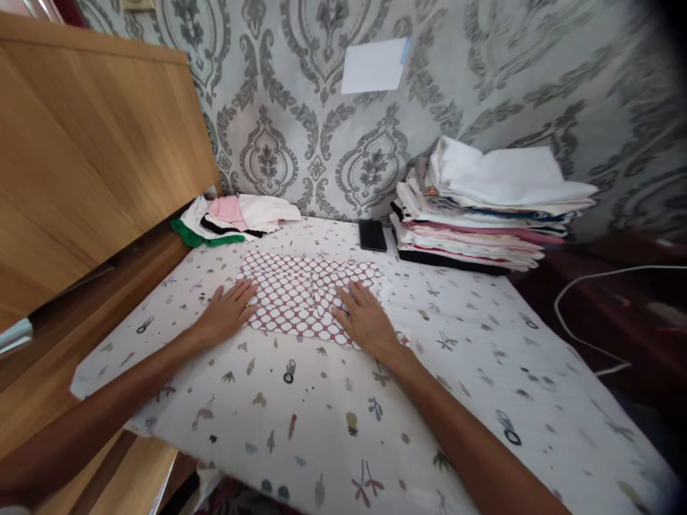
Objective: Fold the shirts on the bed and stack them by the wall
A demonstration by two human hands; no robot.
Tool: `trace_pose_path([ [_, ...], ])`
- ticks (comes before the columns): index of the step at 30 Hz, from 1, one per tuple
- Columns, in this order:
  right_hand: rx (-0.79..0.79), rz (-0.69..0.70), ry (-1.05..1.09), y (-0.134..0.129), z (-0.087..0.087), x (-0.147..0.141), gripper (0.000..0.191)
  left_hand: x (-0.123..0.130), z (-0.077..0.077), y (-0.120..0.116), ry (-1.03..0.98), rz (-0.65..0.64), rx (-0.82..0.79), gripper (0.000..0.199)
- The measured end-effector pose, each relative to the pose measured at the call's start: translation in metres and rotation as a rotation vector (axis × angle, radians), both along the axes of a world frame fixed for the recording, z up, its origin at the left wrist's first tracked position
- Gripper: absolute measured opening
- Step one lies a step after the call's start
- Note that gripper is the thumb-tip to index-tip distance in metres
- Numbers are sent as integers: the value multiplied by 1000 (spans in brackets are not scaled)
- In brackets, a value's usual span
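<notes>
A folded garment (290,300), white with a red lattice pattern, lies flat on the cloth-covered surface (322,408). My left hand (228,312) rests on its left edge, palm down with the fingers stretched out. On the garment's right part lies my right hand (369,320), flat and with its fingers spread. Neither hand grips anything. A small bit of the patterned fabric shows beyond my right wrist. The garment's right end is partly hidden under that hand.
Behind to the right stands a tall stack of folded clothes (483,229), with a black phone (372,235) beside it. A smaller pile of clothes (236,217) sits back left, near a wooden cabinet (96,143). A white cable (590,275) curves at the right.
</notes>
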State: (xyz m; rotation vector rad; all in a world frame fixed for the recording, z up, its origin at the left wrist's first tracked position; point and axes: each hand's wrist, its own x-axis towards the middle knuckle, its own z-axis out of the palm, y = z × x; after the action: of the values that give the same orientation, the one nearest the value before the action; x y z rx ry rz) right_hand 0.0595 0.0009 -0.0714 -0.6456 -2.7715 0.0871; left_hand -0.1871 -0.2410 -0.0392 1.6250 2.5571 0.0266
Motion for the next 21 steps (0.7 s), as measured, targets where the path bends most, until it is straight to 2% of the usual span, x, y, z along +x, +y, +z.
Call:
trace_pose_path([
  [3, -7, -5, 1, 0, 1, 0, 60, 5, 6, 13, 26, -17, 57, 68],
  [7, -19, -20, -17, -2, 5, 0, 61, 32, 17, 64, 19, -93, 149, 69],
  [10, -20, -24, -32, -4, 9, 1, 60, 48, 14, 101, -1, -124, 137, 69],
  [12, -18, -27, -42, -4, 11, 1, 60, 45, 8, 112, -4, -109, 102, 67],
  [14, -15, -24, -41, -5, 11, 2, 60, 30, 2, 109, 8, -63, 77, 64],
  [16, -17, -19, -37, -4, 11, 2, 59, 9, -2, 94, 42, 2, 74, 60],
  [19, -24, -24, -35, -4, 11, 2, 59, -22, 0, 67, 128, 101, 106, 56],
  [21, -30, -36, -38, -4, 10, 1, 59, -34, 4, 53, 202, 161, 155, 53],
])
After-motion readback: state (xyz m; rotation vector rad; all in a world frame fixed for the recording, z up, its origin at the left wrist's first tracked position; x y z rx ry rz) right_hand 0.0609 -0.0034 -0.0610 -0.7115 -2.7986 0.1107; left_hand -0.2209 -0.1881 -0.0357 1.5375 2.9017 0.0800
